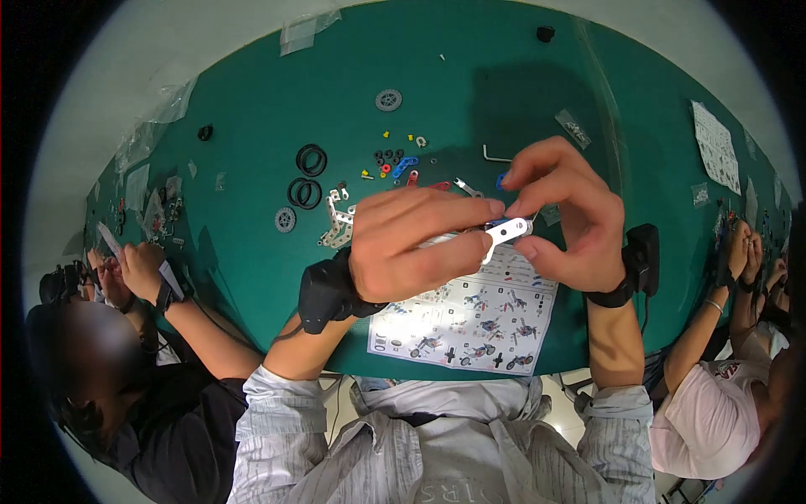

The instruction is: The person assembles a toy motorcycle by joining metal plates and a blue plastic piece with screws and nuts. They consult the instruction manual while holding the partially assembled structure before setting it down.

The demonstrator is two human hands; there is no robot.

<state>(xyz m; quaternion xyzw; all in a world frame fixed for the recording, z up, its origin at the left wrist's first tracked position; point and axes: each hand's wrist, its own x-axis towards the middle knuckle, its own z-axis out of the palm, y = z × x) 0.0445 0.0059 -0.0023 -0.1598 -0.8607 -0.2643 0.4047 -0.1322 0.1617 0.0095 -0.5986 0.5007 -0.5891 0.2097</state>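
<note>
While the left hand (420,239) is pinching a flat, white, round-ended bar (507,231) right of the frame's centre, the right hand (575,218) is bringing thumb and fingertips around its right end; whether those are gripping cannot be told. The hands are apparently aligning small parts, which is calling for a steady pinch and fine fingertip control. The left is lying back-up, fingers pointing right; the right is arching leftward. Below, a white printed instruction sheet (462,323) is lying flat; a grey spoked wheel (388,101) is resting upper centre.
</note>
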